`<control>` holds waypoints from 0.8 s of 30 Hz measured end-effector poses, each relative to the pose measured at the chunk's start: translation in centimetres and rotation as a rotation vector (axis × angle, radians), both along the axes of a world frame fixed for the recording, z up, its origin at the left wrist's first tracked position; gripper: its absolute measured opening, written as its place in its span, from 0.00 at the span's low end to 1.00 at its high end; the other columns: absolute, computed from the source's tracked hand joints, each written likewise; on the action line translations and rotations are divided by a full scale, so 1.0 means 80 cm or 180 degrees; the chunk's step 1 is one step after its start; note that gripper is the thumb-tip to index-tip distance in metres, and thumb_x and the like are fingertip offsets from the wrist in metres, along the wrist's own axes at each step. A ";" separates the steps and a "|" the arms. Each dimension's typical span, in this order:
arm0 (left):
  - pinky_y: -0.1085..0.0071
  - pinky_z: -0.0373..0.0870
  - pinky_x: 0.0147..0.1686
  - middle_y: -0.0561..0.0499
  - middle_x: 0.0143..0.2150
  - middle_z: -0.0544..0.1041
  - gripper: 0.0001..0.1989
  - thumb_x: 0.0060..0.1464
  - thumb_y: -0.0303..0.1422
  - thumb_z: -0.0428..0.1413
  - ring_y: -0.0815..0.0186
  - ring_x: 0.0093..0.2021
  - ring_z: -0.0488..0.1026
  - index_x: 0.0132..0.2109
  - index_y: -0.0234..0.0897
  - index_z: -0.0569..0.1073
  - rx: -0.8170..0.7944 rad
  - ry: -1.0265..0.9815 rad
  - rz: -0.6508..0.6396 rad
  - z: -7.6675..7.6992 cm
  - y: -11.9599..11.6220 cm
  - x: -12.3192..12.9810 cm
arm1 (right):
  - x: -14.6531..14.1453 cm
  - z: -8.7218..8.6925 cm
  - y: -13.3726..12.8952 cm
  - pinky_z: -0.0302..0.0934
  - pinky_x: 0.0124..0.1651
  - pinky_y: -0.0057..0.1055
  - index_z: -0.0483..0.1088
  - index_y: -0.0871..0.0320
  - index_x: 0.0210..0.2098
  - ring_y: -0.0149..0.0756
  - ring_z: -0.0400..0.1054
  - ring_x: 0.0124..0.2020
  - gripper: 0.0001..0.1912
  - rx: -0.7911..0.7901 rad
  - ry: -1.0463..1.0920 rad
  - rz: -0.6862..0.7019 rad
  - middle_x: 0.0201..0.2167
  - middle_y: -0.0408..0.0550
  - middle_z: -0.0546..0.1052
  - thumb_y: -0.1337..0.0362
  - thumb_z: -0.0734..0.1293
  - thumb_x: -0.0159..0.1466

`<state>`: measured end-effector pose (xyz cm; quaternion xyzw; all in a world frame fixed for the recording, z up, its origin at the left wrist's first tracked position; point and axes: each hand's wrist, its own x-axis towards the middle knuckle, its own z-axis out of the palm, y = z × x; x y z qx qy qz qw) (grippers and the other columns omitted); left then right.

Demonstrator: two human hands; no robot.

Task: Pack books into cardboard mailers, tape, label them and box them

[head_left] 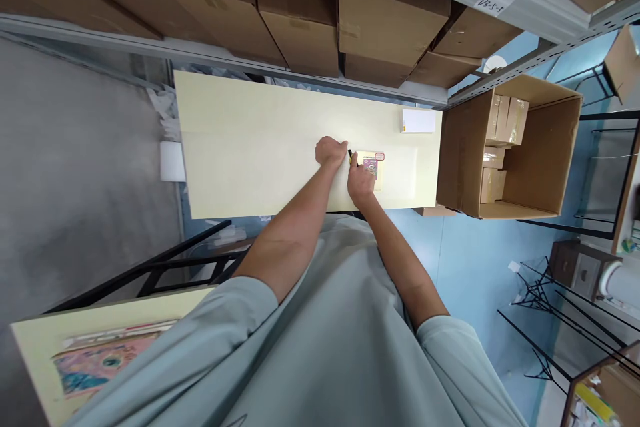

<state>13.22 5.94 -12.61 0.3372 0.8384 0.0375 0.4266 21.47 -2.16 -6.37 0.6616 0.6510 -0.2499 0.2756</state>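
My right hand (361, 183) is closed around a small, slim black-and-yellow tool (351, 155), too small to name surely. Its black end points up and left, towards my other hand. Just left of it, my left hand (329, 151) is curled into a fist with the thumb side near the tool's tip; whatever it may hold is hidden. Partly under my right hand lies a pale yellow printed packet (373, 159) with a purple picture and a red-edged label. Both hands are over a long cream table (250, 147).
A white box (418, 121) sits at the table's far right corner. Beside the right end stands an open cardboard carton (463, 153) with smaller boxes inside. A metal shelf (395, 90) loaded with cartons overhangs the far edge. Behind me at left is another table (37, 340).
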 end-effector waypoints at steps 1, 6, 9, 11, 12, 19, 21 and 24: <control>0.54 0.78 0.55 0.39 0.53 0.85 0.13 0.60 0.42 0.63 0.46 0.55 0.81 0.46 0.39 0.84 -0.0001 -0.0010 -0.0003 0.000 0.000 0.000 | 0.000 0.000 -0.001 0.75 0.58 0.46 0.35 0.63 0.82 0.51 0.79 0.58 0.40 -0.0008 0.0002 -0.0006 0.60 0.75 0.77 0.72 0.56 0.76; 0.53 0.78 0.54 0.39 0.53 0.85 0.13 0.60 0.41 0.63 0.45 0.55 0.81 0.46 0.39 0.84 -0.0004 -0.0067 0.0026 0.003 -0.001 -0.001 | 0.002 0.007 -0.009 0.75 0.58 0.44 0.39 0.63 0.82 0.48 0.80 0.56 0.39 -0.0017 -0.0011 0.0031 0.59 0.73 0.77 0.74 0.56 0.75; 0.52 0.79 0.54 0.40 0.53 0.85 0.12 0.60 0.41 0.63 0.45 0.55 0.81 0.46 0.40 0.84 0.0020 -0.0082 0.0042 0.005 -0.002 -0.001 | 0.004 0.010 -0.013 0.76 0.57 0.42 0.38 0.63 0.82 0.48 0.79 0.56 0.40 -0.0016 0.0021 0.0066 0.59 0.71 0.78 0.74 0.56 0.75; 0.52 0.79 0.54 0.40 0.52 0.85 0.12 0.60 0.41 0.63 0.45 0.55 0.81 0.46 0.40 0.84 0.0027 -0.0067 0.0049 0.006 -0.003 -0.001 | 0.006 0.010 -0.016 0.76 0.57 0.41 0.36 0.62 0.82 0.47 0.79 0.56 0.41 -0.0045 0.0053 0.0089 0.60 0.71 0.77 0.75 0.56 0.75; 0.52 0.79 0.54 0.40 0.52 0.85 0.12 0.60 0.41 0.63 0.45 0.54 0.81 0.46 0.40 0.84 0.0026 -0.0072 0.0049 0.007 -0.003 -0.001 | 0.007 0.010 -0.017 0.76 0.57 0.41 0.35 0.61 0.82 0.47 0.80 0.56 0.41 -0.0061 0.0066 0.0094 0.60 0.71 0.77 0.75 0.56 0.75; 0.54 0.79 0.54 0.41 0.52 0.86 0.12 0.61 0.42 0.63 0.47 0.54 0.82 0.46 0.41 0.84 0.0019 -0.0050 -0.0039 0.010 -0.004 -0.001 | 0.012 0.009 -0.032 0.78 0.54 0.41 0.35 0.57 0.82 0.47 0.80 0.54 0.40 -0.0051 0.0087 0.0079 0.60 0.68 0.77 0.73 0.55 0.76; 0.54 0.79 0.54 0.41 0.53 0.86 0.13 0.61 0.43 0.62 0.46 0.55 0.82 0.46 0.40 0.84 0.0004 -0.0050 -0.0049 0.010 -0.004 -0.001 | 0.013 0.008 -0.039 0.78 0.53 0.39 0.32 0.55 0.82 0.46 0.81 0.53 0.40 -0.0060 0.0077 0.0079 0.59 0.67 0.77 0.71 0.54 0.77; 0.53 0.79 0.55 0.40 0.53 0.85 0.13 0.61 0.43 0.62 0.45 0.55 0.81 0.46 0.40 0.84 0.0003 -0.0063 -0.0072 0.010 -0.005 -0.001 | 0.015 0.006 -0.050 0.78 0.52 0.38 0.28 0.52 0.82 0.44 0.82 0.51 0.41 -0.0090 0.0060 0.0069 0.59 0.65 0.77 0.70 0.55 0.78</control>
